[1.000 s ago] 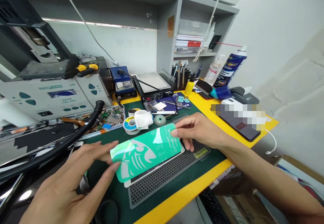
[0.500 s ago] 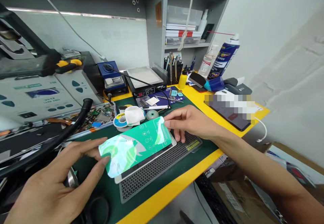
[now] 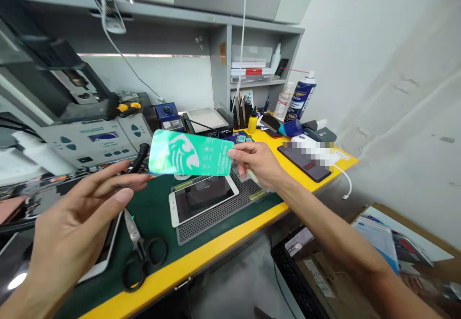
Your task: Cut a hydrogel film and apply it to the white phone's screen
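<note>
Grey wall shelving (image 3: 225, 69) beyond the right hand's fingers (image 3: 237, 152); scuffed white wall (image 3: 378, 79) to their right; strip light (image 3: 144, 55) to their left; grey floor (image 3: 230, 285) below; cardboard box (image 3: 396, 227) lower right.

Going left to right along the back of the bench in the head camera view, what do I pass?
Pale grey control unit with blue display, blue square soldering station, black heating plate with pale top, yellow squeeze bottle, clear plastic bottle, blue-and-white aerosol can.
</note>
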Motion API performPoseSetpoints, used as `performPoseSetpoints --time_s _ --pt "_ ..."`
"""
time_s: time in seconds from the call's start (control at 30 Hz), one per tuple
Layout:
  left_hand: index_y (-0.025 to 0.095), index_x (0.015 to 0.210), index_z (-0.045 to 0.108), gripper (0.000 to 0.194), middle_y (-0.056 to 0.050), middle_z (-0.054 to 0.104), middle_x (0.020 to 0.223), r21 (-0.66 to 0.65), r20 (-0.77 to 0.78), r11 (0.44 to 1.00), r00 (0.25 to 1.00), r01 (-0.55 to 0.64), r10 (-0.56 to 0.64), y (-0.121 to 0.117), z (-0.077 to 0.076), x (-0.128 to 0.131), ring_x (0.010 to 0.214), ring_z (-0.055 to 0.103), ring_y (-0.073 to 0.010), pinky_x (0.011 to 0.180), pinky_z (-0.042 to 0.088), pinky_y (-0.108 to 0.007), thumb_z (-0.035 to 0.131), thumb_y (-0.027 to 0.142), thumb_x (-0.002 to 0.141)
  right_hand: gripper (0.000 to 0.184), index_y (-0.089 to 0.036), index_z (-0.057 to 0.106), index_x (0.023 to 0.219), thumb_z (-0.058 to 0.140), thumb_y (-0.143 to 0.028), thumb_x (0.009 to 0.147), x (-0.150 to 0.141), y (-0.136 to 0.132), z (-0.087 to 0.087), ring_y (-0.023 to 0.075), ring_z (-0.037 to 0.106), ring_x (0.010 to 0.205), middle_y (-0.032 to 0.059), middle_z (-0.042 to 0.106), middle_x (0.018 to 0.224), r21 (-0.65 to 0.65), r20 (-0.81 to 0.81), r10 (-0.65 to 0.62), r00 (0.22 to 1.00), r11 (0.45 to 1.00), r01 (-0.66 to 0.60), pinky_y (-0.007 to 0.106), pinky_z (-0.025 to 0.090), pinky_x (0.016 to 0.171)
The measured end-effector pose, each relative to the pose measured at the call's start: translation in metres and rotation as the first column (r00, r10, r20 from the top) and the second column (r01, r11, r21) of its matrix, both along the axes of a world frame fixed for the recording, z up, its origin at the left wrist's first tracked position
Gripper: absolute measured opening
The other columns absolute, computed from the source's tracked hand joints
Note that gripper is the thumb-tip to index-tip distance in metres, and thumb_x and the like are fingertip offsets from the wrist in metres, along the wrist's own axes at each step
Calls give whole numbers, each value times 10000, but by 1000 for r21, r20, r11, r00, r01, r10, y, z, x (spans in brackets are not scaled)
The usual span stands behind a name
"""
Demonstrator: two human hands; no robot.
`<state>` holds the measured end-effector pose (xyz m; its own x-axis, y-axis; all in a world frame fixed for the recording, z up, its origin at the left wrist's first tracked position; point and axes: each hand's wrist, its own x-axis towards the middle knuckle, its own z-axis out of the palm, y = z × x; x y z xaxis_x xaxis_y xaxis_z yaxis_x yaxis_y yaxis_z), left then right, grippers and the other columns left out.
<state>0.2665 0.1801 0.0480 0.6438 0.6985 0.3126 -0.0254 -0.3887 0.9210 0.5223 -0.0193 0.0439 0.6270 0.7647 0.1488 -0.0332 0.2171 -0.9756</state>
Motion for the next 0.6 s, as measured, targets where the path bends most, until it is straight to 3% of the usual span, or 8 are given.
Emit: performPoseSetpoints --time_s 0.07,0.17,0.27,0.33,0.4,0.43,0.47,0.6 --pt "269 1349 665 473 -32 781 1209 -172 94 981 993 90 -74 -18 8 -12 1220 680 -301 1133 527 -489 747 430 912 345 -175 736 835 929 -430 706 -31 -2 5 94 577 395 -36 674 559 59 -84 -9 996 998 14 198 469 377" --pt "249 1222 707 406 -56 757 1263 -275 242 941 961 199 -133 -58 8 -34 1201 686 -322 1046 597 -500 796 429 869 360 -192 678 802 914 -451 720 -104 0 4 117 573 370 -41 646 496 58 -171 99 980 994 -91 216 469 373" --pt "242 976 734 154 2 795 1029 -396 266 918 959 15 99 -90 5 -64 971 758 -231 897 669 -378 796 350 885 431 -215 650 839 882 -553 708 -174 7 1 152 607 395 -49 640 524 19 -244 305 921 951 -309 242 473 377" --pt "267 909 712 61 64 778 935 -450 285 882 913 -143 293 -95 6 -92 898 754 -169 857 675 -311 765 296 918 394 -211 710 911 806 -573 790 -199 13 2 194 700 548 1 717 662 -111 -62 460 886 879 -464 273 527 478" --pt "277 889 704 80 91 761 855 -482 306 834 841 -266 445 -90 10 -124 817 757 -157 737 690 -277 784 275 897 293 -213 758 964 716 -497 904 -204 20 5 217 751 782 55 787 891 -343 362 410 837 894 -289 293 552 670" --pt "266 888 712 108 81 760 828 -492 304 813 814 -311 495 -86 12 -140 775 763 -174 643 686 -269 816 275 861 262 -205 769 971 671 -447 946 -202 25 7 225 747 877 77 793 976 -426 588 341 734 901 -78 302 536 770" --pt "240 866 720 161 62 761 805 -503 308 792 785 -346 538 -83 13 -155 731 767 -194 565 673 -266 863 270 800 282 -207 772 967 589 -420 997 -199 30 9 240 741 934 89 793 1004 -524 733 370 571 842 127 318 514 819" --pt "166 868 747 314 5 773 789 -535 386 754 683 -382 620 -82 12 -197 652 768 -221 512 659 -274 945 230 632 275 -111 761 782 654 -320 923 -191 57 10 378 739 904 228 764 863 -643 742 513 431 728 240 371 464 720"
